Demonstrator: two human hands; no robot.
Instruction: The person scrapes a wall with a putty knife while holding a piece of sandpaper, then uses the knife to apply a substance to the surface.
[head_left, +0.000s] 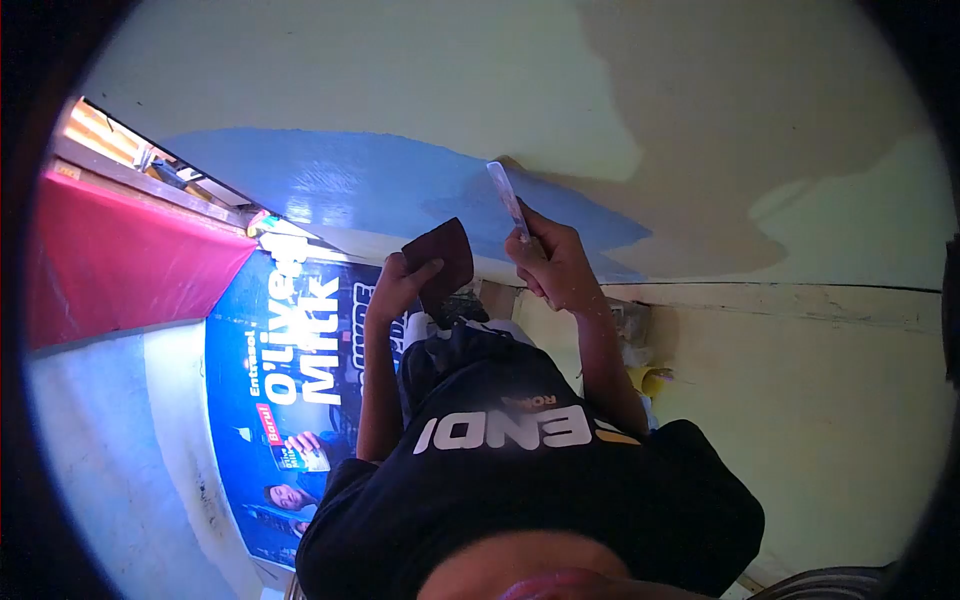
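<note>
Possibly a shop: milk banner

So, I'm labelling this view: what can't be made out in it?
Head view:
Dark brown sheet: its far face, turned away.
Left hand: fingertips except the thumb's, behind the sheet.
Pale tool: its lower end, covered by the right hand.
Yellow item: too small and dim to identify.

From afar I observe the left hand pinching a dark sheet, the right hand gripping a pale strip.
</note>
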